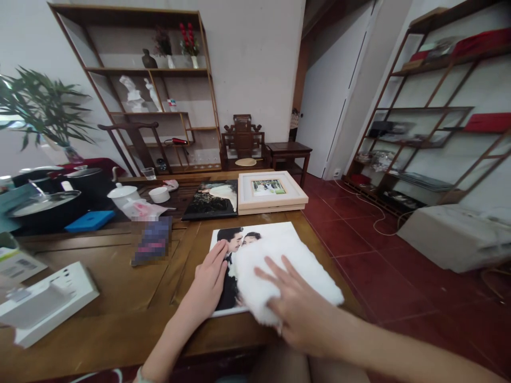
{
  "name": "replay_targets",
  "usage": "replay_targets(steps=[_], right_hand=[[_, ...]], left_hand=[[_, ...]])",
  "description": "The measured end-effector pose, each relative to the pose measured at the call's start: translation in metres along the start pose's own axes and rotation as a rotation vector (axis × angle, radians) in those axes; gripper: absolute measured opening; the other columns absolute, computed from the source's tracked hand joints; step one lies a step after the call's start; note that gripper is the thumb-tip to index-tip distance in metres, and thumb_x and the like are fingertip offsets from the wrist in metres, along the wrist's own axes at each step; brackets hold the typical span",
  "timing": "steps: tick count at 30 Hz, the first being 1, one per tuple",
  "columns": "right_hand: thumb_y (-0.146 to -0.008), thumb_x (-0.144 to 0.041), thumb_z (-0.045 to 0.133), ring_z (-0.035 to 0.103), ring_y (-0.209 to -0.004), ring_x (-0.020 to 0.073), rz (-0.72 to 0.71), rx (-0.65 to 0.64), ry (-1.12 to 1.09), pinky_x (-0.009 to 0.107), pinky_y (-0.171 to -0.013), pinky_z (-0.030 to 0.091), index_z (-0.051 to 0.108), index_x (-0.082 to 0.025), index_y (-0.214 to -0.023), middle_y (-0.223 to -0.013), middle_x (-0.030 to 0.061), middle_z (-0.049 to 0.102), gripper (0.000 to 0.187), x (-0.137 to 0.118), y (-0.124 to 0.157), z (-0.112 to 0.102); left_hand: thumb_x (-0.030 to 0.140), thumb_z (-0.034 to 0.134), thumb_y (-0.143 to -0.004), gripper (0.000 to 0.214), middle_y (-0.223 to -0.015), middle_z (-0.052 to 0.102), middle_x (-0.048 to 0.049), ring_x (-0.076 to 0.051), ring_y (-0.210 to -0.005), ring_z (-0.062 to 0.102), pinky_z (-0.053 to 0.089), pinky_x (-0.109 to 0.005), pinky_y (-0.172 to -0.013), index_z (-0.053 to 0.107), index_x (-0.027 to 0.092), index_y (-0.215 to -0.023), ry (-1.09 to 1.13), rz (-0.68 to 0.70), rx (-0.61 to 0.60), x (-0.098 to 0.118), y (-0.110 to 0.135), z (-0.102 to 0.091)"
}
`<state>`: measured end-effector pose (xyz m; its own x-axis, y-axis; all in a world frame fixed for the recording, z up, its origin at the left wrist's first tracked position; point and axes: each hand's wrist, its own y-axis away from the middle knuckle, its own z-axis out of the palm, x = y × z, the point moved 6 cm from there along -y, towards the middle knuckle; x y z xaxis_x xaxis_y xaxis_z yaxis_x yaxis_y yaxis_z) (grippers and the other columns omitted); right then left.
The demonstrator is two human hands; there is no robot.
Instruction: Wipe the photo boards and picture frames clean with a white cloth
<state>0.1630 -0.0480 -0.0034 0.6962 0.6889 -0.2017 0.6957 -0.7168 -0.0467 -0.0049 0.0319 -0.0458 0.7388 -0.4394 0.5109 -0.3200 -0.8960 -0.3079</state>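
1. White fluffy cloth [275, 276] lies on the large photo print [279, 234], covering most of its middle and right part.
2. Right hand [297, 311] rests flat on top of the cloth at its near edge, its grip spread with the fingers fanned out and pressing down, pinching nothing.
3. Left hand [209, 282] lies palm-down on the left part of the print, just beside the cloth, fingers straight and close together, holding nothing.
4. The print lies flat on the wooden desk [120, 287], close to the near right corner, with both hands on it.
5. Behind the print, further along the desk, a dark photo panel [211, 199] lies next to a framed picture [271, 191] in a pale frame, the two touching or nearly so.
6. To the left of the print sits a small blurred packet [154, 239], and near the left edge a white box [48, 303].
7. At the far left of the desk stand dark pots [51, 202], a blue pad [90, 219], a white teapot [122, 194] and a small white bowl [158, 194].
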Motion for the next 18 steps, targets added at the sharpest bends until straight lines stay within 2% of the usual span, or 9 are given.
replay_targets(steps=[3,5,8,14,16,18], right_hand=[[-0.073,-0.029,0.061,0.010,-0.138,0.0418,-0.114,-0.056,-0.025,0.065,-0.107,0.010,0.071,-0.016,-0.094,-0.149,0.0139,0.029,0.026,-0.024,0.014,0.005],[-0.074,-0.027,0.060,0.011,-0.138,0.0387,-0.125,-0.037,-0.042,0.062,-0.109,0.010,0.069,-0.017,-0.099,-0.148,0.0115,0.031,0.029,-0.021,0.011,0.003],[-0.076,-0.019,0.055,0.020,-0.138,0.0323,-0.058,0.037,-0.044,0.057,-0.111,0.014,0.067,-0.016,-0.104,-0.146,0.0111,0.037,0.031,0.006,-0.008,-0.005],[-0.081,-0.016,0.050,0.030,-0.135,0.0311,0.063,0.174,0.049,0.055,-0.108,0.023,0.065,-0.012,-0.104,-0.128,0.0173,0.056,0.028,0.073,-0.058,-0.021],[-0.082,-0.016,0.049,0.031,-0.134,0.0324,0.093,0.195,0.082,0.056,-0.107,0.023,0.065,-0.011,-0.105,-0.128,0.0180,0.056,0.028,0.080,-0.065,-0.022],[-0.083,-0.018,0.048,0.030,-0.134,0.0345,0.103,0.195,0.087,0.058,-0.106,0.022,0.065,-0.011,-0.105,-0.133,0.0173,0.052,0.029,0.073,-0.063,-0.020]], left_hand=[[0.029,0.025,-0.095,0.045,-0.145,0.036,-0.0095,-0.022,-0.134,0.032,0.034,-0.044,-0.104,0.038,0.021,-0.137,0.000,-0.005,-0.021,0.001,0.000,0.000],[0.028,0.024,-0.095,0.045,-0.146,0.034,-0.0094,-0.022,-0.134,0.032,0.034,-0.044,-0.105,0.038,0.021,-0.137,0.004,-0.002,-0.038,0.002,0.001,-0.001],[0.029,0.023,-0.095,0.045,-0.147,0.034,-0.0092,-0.021,-0.135,0.030,0.032,-0.043,-0.106,0.037,0.020,-0.137,0.015,-0.004,-0.038,0.002,0.001,-0.001],[0.028,0.023,-0.095,0.045,-0.146,0.035,-0.0101,-0.021,-0.135,0.030,0.033,-0.043,-0.105,0.036,0.020,-0.137,0.010,-0.016,-0.029,0.003,0.001,-0.001],[0.028,0.023,-0.095,0.045,-0.146,0.035,-0.0103,-0.021,-0.134,0.031,0.034,-0.043,-0.104,0.036,0.020,-0.137,0.004,-0.017,-0.028,0.004,0.001,-0.002],[0.027,0.023,-0.095,0.044,-0.146,0.035,-0.0103,-0.021,-0.134,0.032,0.034,-0.043,-0.104,0.037,0.020,-0.137,-0.002,-0.022,-0.028,0.004,0.001,-0.002]])
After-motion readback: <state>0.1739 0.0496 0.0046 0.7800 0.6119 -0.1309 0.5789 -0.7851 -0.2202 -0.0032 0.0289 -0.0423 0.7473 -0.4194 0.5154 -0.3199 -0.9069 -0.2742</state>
